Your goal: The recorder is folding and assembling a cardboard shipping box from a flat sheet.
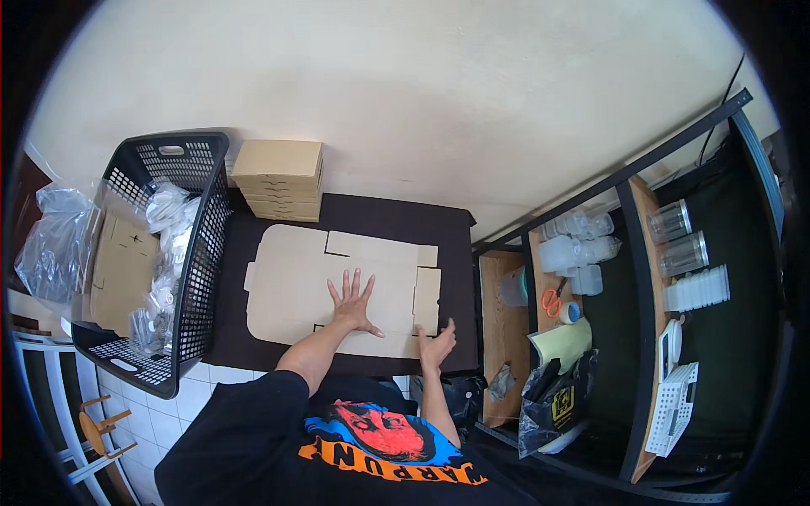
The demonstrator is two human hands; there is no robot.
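A flat sheet of die-cut brown cardboard (291,274), an unfolded box blank, lies on the dark tabletop. My left hand (351,305) rests palm down near its middle, fingers spread. At the blank's lower right corner is my right hand (436,347), its thumb touching the edge by the narrow right-hand flap (428,295). The right fingers point away past that edge, apart from the thumb, and nothing shows between them.
Left stands a black plastic basket (221,169) holding cardboard and clear plastic items. Behind the blank is a stack of folded brown boxes (278,160) against the wall. A black-framed shelf at right holds orange-handled scissors (553,299), plastic containers and jars (682,253).
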